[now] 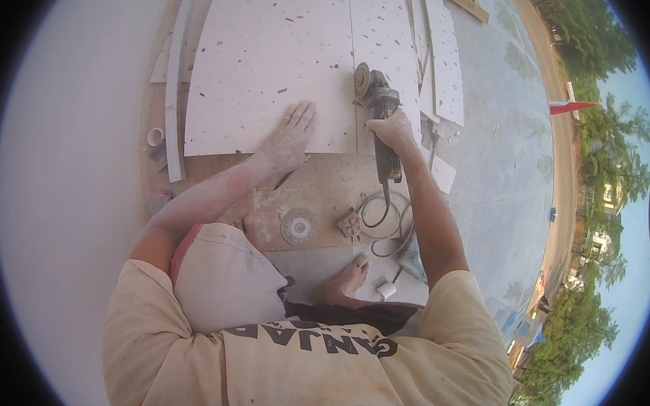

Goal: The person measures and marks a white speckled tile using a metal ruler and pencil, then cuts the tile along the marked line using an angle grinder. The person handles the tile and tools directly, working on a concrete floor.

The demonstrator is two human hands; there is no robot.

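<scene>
A white speckled board (266, 43) lies ahead of me, a thin straight line running down its right part. My left hand (293, 134) rests palm down near the board's lower edge, dusty, fingers stretched out and pointing forward. My right hand (393, 130) grips a black angle grinder (382, 97), whose disc stands upright at the line on the board; I cannot tell whether it touches the surface. The grinder's cord hangs toward loose coils (382, 205) below. A dark, thin object (283, 178) lies just below my left hand, partly hidden.
A round metal disc (298, 226), a red-and-grey round part (350, 223) and a teal tool (411, 260) lie near my bare foot (340, 282). Long strips (176, 90) and offcuts (444, 64) flank the board. A road (562, 183) and trees show far right.
</scene>
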